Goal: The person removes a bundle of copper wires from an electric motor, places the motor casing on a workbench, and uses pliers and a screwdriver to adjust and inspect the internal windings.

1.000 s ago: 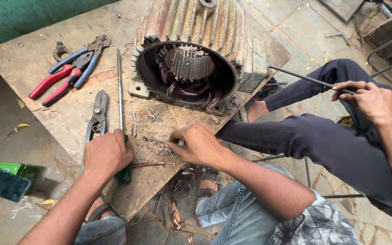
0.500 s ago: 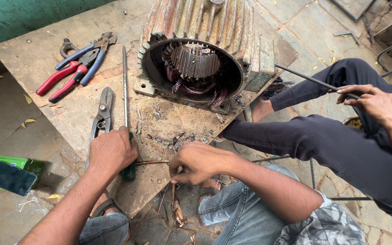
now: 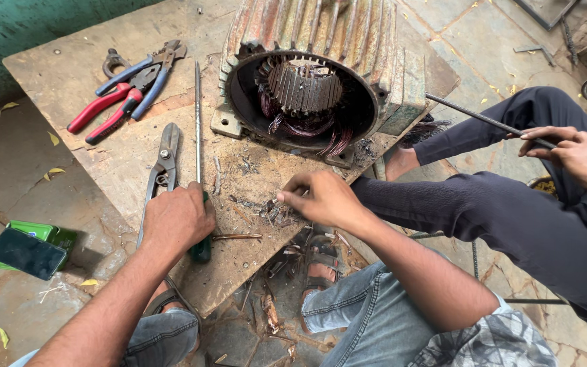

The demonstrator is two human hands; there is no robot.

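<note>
Left hand (image 3: pixel 178 219) clamped on the green-handled screwdriver (image 3: pixel 198 156); right hand (image 3: pixel 321 198) fingers apparently pinched together over copper scraps (image 3: pixel 270 209).

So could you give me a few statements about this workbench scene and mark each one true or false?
1. The left hand rests on the green handle of a long screwdriver. True.
2. The right hand is reaching inside the rusty finned motor housing. False: its fingertips are at the small metal scraps on the worn wooden board in front of the housing.
3. The red-handled pliers lie beside the blue-handled pliers. True.
4. The grey metal snips are held by another person. False: they lie on the board beside the left hand.
5. Another person's hand holds a thin dark rod. True.
</note>
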